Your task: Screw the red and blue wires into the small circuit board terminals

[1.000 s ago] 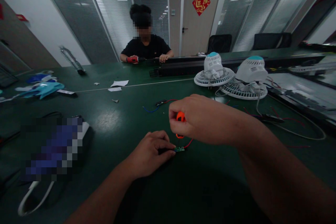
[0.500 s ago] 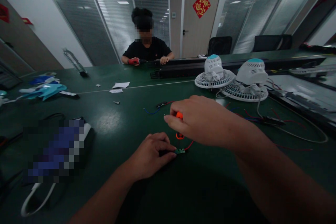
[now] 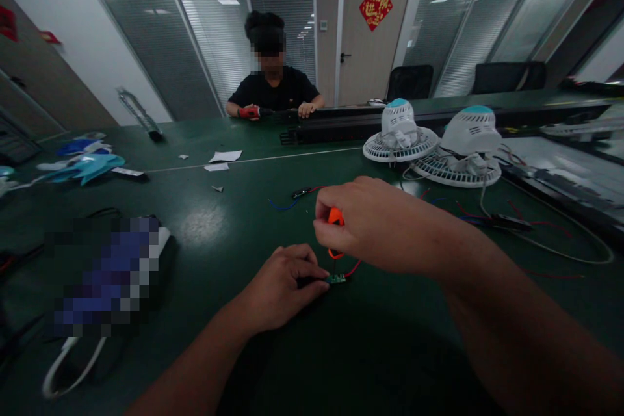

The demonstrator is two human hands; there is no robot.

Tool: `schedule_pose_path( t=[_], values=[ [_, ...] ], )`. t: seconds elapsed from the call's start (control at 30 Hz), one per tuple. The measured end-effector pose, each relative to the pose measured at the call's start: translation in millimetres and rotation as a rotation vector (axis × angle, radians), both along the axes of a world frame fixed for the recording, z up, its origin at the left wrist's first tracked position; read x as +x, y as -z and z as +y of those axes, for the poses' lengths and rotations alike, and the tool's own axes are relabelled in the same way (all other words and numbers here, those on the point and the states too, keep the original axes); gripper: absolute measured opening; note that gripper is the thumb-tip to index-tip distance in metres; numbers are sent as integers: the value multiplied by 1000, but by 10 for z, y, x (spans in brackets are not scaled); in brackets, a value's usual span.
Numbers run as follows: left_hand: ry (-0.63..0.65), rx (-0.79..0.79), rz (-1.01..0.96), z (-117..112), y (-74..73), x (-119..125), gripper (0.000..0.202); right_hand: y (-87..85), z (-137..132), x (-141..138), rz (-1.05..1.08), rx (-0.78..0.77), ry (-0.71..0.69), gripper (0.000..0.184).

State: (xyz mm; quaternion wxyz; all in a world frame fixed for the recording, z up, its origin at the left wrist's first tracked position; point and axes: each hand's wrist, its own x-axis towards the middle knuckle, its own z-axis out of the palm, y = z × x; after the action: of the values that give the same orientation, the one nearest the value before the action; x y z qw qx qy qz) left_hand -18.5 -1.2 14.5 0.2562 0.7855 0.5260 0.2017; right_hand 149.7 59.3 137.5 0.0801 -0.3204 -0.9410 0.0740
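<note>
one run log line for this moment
left hand: holds green board down on table | right hand: grips orange screwdriver upright above board

Head-worn camera faces forward-down, close above the left hand point(image 3: 277, 289) and right hand point(image 3: 375, 224).

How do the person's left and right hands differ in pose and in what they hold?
The left hand lies low on the green table, while the right hand is raised above it. The left hand pinches a small green board at its fingertips; the right hand is closed round an orange screwdriver handle standing over that board. Both are bare and meet at the board.
</note>
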Motion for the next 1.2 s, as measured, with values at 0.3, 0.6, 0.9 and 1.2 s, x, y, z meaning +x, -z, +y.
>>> schedule_pose_path(
  t=[0.3, 0.6, 0.9, 1.2],
  values=[
    [-3, -3, 12, -3, -23, 4, 19, -8, -5, 8, -2, -1, -15, 19],
    [-11, -1, 17, 1, -3, -5, 19, -13, -23, 15, -2, -1, -27, 18],
    [14, -1, -38, -7, 27, -9, 21, -13, -56, -18, -8, -2, 13, 61],
    [-8, -6, -11, 8, 6, 1, 18, 0, -4, -15, -27, 17, -31, 25]
  ],
)
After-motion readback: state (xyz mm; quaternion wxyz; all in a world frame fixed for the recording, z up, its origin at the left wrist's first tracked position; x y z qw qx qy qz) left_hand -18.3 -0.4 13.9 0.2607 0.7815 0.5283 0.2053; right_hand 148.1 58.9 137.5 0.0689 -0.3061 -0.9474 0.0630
